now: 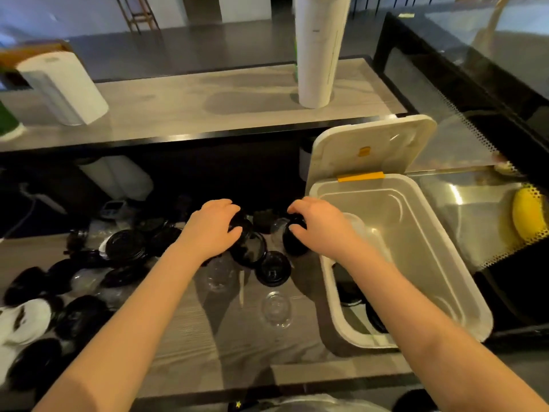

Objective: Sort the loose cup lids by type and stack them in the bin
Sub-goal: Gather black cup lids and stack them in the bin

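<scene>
Few dark lids (353,289) in bin (416,248) (most loose on bench (237,352)); left hand (215,228) grips black lid (241,224), right hand (316,230) grips second black lid (294,243).

Raised shelf (208,108): grey wood-grain top, black front edge, soft glare.
Below it: matching grey wood-grain tabletop (193,337).
Beyond it: dark grey floor (208,46), wooden furniture legs (138,14), pale wall (246,7).
Right of it: black-framed glass display case (475,69).

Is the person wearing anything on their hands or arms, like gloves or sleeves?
No gloves: the left hand and right hand are bare. The left forearm and right forearm are bare too, with no sleeve, watch or bracelet showing up to the picture's edge. Rings are too blurred to tell.
</scene>
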The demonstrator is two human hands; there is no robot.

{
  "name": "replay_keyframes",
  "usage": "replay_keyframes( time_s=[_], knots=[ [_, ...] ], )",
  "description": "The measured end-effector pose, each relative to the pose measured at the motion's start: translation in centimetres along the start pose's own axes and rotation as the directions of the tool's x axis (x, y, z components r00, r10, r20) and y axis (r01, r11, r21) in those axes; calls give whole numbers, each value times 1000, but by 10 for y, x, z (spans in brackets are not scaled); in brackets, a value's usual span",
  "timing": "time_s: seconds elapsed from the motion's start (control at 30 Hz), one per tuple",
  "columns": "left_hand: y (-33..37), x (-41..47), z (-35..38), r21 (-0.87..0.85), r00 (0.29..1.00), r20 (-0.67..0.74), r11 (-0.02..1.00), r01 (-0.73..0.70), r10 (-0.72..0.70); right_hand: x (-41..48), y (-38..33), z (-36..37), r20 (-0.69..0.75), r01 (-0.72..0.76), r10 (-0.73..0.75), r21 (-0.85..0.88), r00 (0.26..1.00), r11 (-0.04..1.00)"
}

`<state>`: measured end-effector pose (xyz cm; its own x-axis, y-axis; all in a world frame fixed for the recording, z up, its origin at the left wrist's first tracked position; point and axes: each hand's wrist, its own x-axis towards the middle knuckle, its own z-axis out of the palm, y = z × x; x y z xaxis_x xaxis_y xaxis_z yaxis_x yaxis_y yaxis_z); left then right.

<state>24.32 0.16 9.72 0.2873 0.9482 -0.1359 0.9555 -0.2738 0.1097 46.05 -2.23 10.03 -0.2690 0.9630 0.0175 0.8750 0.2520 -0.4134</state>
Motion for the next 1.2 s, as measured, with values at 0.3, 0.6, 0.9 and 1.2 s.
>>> replay_keyframes(
  time_s=[0.3,0.6,0.9,1.2],
  knots=[
    [-110,-6,57,-180,962,175,954,241,-210,37,-32,90,198,-276,263,42,944,960],
    [-140,16,84,-121,969,202,978,170,-143,85,-66,141,149,-265,272,-67,951,962],
    [-155,36,99,-100,969,222,986,132,-107,107,-68,158,83,-223,237,-147,968,964],
    [-155,36,114,-86,988,145,994,65,-52,78,-67,140,-140,-328,439,479,887,814]
  ],
)
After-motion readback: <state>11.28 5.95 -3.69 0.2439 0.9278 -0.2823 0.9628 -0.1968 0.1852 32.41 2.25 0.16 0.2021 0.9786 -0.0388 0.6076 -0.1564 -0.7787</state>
